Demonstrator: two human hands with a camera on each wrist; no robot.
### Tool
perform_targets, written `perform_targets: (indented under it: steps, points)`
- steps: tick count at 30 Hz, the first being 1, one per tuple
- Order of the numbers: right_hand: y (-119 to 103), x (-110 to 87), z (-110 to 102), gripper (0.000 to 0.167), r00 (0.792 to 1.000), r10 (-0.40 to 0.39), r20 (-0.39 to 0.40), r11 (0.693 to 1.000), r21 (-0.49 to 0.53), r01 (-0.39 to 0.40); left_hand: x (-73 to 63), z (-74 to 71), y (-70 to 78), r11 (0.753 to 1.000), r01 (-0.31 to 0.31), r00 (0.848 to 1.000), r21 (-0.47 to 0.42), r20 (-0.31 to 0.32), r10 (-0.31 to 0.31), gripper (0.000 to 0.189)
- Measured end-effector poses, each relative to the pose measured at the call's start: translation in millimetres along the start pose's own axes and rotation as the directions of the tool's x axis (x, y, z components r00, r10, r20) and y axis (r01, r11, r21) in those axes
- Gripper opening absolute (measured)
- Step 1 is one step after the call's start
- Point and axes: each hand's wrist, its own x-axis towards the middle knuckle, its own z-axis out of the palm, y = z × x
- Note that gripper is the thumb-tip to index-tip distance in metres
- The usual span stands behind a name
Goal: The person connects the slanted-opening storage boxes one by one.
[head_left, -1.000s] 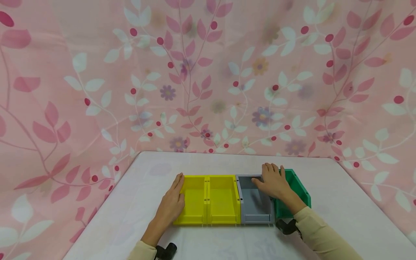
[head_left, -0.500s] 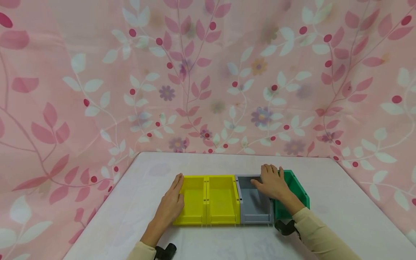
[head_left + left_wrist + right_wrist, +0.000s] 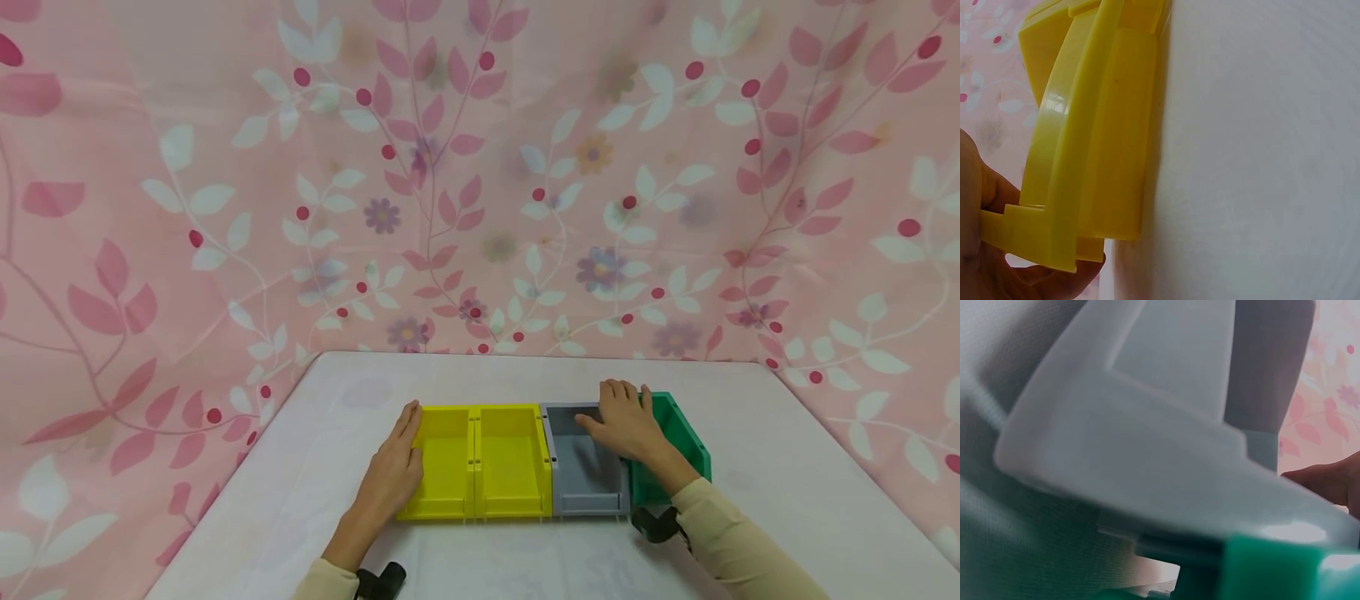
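Observation:
Two yellow storage bins and a grey storage bin stand side by side in a row on the white table. A green storage bin sits at the row's right end, slightly angled. My left hand grips the leftmost bin's outer wall, thumb over the rim; the left wrist view shows fingers around the corner of this yellow bin. My right hand holds the grey bin's right wall near the back, beside the green bin. Its thumb reaches over the grey bin; some fingertips are hidden.
A white cloth covers the table. Behind its far edge hangs a pink floral curtain. Black wrist cameras sit under both forearms; the right one is close to the front of the green bin.
Both hands keep their places on the bins. The whole scene shifts slightly left in the head view, and the green bin's right side sits a little closer to the grey bin.

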Motion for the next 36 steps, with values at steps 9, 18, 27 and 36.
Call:
perform_targets:
  steps: [9, 18, 27, 36]
  points:
    - [3, -0.5, 3, 0.079, 1.0, -0.003, -0.004, 1.0, 0.0, 0.003, 0.3, 0.3, -0.6, 1.0, -0.005, 1.0, -0.004, -0.009, 0.005, 0.061]
    - [3, -2.4, 5, 0.079, 1.0, -0.005, -0.015, 1.0, 0.016, 0.006, 0.7, 0.8, -1.0, 1.0, -0.007, 1.0, -0.005, -0.016, 0.006, 0.061]
    - [5, -4.5, 10, 0.081, 1.0, -0.003, -0.007, 1.0, 0.029, 0.003, 1.0, 0.6, -1.1, 1.0, -0.001, 1.0, -0.002, -0.007, 0.001, 0.061]
    - [8, -4.6, 18, 0.084, 1.0, -0.014, -0.018, 0.999, 0.046, 0.015, 0.4, 0.3, -0.1, 1.0, 0.0, 1.0, -0.013, -0.011, 0.0, 0.061]
